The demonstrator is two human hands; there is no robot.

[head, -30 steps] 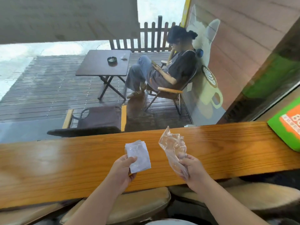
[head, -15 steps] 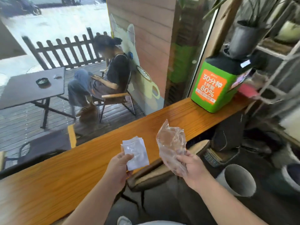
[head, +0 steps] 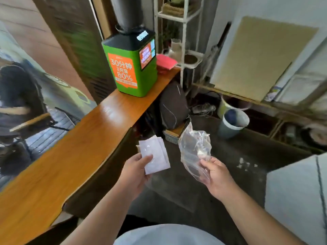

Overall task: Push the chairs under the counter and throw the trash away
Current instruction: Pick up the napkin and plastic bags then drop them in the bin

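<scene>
Left hand [head: 135, 171] pinches flat white paper [head: 155, 157], right hand [head: 216, 175] grips crinkly clear plastic bag [head: 195, 149]; both prob. light & limp, bin [head: 231, 122] at 1 o'clock.

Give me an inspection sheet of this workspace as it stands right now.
Surface: wooden counter, glossy; the near stretch is bare.
Job's things: white paper wrapper in the left hand; crumpled clear plastic bag in the right hand; grey trash bin on the floor ahead, open-topped. Chairs: none clearly in view.
Clutter: green kiosk box and pink papers at the counter's far end; dark bag below it.
Grippers: both hands closed on their trash.
Cables: a tangle of cords on the floor near the bin.
Surroundings: white wire shelf, leaning tan board, window on the left.
</scene>
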